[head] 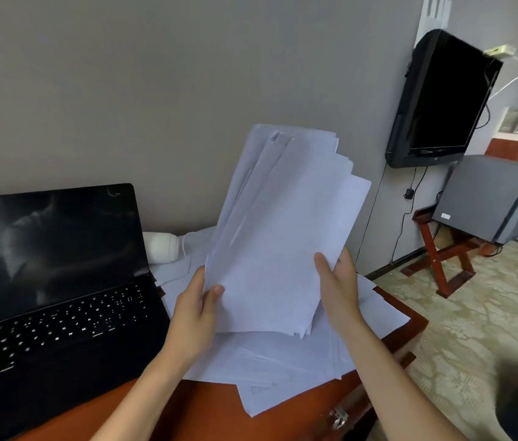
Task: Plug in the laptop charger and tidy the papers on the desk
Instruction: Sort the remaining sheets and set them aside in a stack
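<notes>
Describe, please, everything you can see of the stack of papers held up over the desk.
The stack of papers is a sheaf of plain white sheets, unevenly aligned, edges fanned at top and bottom. It is held upright, tilted slightly right, above loose sheets on the desk. The left hand pinches its lower left edge; the right hand grips its lower right edge.

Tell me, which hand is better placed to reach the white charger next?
Probably the left hand: it grips the paper stack on the side nearer the charger and laptop; the right hand holds the far edge.
</notes>
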Available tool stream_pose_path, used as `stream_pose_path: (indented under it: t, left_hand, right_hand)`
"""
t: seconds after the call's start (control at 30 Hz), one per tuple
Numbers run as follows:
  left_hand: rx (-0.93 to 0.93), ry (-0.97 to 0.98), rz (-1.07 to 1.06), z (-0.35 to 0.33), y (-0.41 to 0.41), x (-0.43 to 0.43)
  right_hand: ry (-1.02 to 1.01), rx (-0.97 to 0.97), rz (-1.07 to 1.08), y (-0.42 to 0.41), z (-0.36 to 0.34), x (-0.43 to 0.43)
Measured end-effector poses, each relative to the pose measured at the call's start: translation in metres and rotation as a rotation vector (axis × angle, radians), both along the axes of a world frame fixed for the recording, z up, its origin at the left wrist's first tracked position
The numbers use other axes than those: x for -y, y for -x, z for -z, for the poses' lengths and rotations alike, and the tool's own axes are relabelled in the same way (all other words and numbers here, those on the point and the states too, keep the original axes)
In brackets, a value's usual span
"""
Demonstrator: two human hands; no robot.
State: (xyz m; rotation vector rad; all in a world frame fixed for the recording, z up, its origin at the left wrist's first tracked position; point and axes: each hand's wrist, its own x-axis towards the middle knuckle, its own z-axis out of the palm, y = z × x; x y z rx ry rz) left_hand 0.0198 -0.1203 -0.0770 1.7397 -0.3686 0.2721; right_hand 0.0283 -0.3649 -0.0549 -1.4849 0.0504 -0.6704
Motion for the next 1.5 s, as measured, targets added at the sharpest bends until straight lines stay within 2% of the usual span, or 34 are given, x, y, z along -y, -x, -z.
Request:
stream_pose_path:
  t: [0.13,0.27,0.4,0.5,0.6,0.8,0.9,0.97,1.07,1.13,1.4,1.5]
  left_hand:
    - [-0.056,-0.034,0.024,-0.012,-0.004,-0.002]
    - [-0.116,0.008,-0.045,-0.003,-0.001,-0.004]
    - [-0.151,0.081,-0.110,0.002,0.000,-0.002]
    - [-0.227,0.091,-0.087,0.012,0.000,-0.002]
    - [-0.307,0.082,-0.062,0.026,0.003,-0.004]
    - [-0.170,0.070,-0.181,0.031,0.016,-0.025]
    - [-0.137,0.038,-0.236,0.038,0.021,-0.045]
    - [-0.106,0.022,-0.306,0.045,0.023,-0.058]
    - [-0.140,0.071,-0.364,0.053,0.023,-0.072]
    - [-0.157,0.104,-0.380,0.054,0.025,-0.078]
    - [-0.141,0.111,-0.441,0.053,0.026,-0.085]
    - [-0.124,0.112,-0.472,0.053,0.026,-0.088]
  right_hand:
    - [0.034,0.095,0.069,0.012,-0.018,-0.009]
    - [0.024,0.104,0.001,0.026,-0.011,-0.020]
    - [0.079,0.000,-0.052,0.029,0.009,-0.030]
    - [0.162,-0.102,-0.062,0.031,0.021,-0.033]
    - [0.161,-0.146,-0.069,0.033,0.030,-0.032]
    - [0.226,-0.165,-0.255,0.048,0.029,-0.027]
    - [0.404,-0.249,-0.238,0.059,0.049,-0.013]
    - [0.634,-0.325,-0.231,0.069,0.066,-0.001]
    - [0.981,-0.408,-0.357,0.082,0.083,0.010]
    - [1.021,-0.431,-0.401,0.084,0.086,0.014]
    - [1.072,-0.352,-0.305,0.075,0.088,0.019]
    - [1.236,-0.312,-0.291,0.070,0.083,0.020]
